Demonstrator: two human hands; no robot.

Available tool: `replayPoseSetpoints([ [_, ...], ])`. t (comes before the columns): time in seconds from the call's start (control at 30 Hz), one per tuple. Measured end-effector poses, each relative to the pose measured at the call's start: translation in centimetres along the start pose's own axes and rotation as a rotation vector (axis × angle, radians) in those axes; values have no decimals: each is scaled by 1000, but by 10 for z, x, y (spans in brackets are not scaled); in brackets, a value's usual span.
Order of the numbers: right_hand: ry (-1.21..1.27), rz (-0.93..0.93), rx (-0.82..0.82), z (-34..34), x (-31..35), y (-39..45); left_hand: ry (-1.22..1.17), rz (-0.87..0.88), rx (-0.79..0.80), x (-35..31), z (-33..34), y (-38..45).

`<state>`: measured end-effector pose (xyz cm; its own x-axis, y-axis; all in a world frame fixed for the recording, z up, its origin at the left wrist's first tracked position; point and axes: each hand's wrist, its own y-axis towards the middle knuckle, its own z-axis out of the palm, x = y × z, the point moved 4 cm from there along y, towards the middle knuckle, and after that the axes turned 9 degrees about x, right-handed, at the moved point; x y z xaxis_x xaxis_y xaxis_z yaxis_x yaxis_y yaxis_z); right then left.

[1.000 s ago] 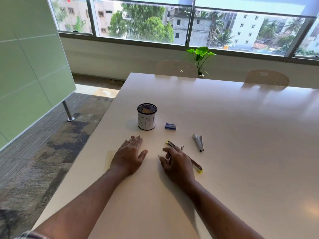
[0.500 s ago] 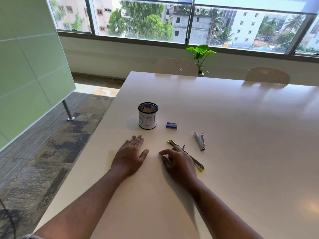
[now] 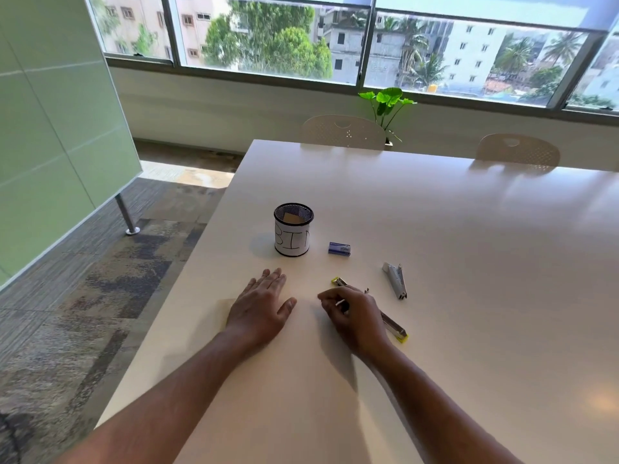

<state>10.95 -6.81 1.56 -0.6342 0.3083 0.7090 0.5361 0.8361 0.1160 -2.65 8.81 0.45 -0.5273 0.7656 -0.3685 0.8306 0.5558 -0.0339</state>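
Observation:
My left hand (image 3: 259,306) lies flat, fingers straight, on a pale yellow paper (image 3: 227,308) at the table's left edge. My right hand (image 3: 355,316) is curled just to its right and pinches a small pale strip (image 3: 340,303) between thumb and fingers. Behind that hand lies a long yellow-tipped stapler (image 3: 393,328), spread open flat, its middle hidden by my knuckles. A grey stapler (image 3: 395,279) rests further right. A small blue box (image 3: 339,248) sits beside a black mesh cup labelled BIN (image 3: 293,234).
The white table (image 3: 469,262) stretches far to the right and back. Two chairs (image 3: 341,130) stand at its far edge with a green plant (image 3: 387,100) between them. A green partition (image 3: 50,145) and carpet lie to the left.
My right hand's fingers have curled tighter, and a small pale strip now shows in its pinch. My left hand has stayed flat on the paper.

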Motion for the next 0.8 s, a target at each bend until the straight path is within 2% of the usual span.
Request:
replayPoseSetpoints([
  [0.17,70,-20,-40,-2,24,28,19,13,-6,4,-9,12],
  [0.43,-60,-42,-252,-30,69,111,9,20,2,14,-2,20],
  [0.63,-227,-56,-188,-25,80,155,1,32,-18,16,-2,21],
  [0.8,-286,-77,-207,-25,83,164,2,32,-31,18,0,23],
])
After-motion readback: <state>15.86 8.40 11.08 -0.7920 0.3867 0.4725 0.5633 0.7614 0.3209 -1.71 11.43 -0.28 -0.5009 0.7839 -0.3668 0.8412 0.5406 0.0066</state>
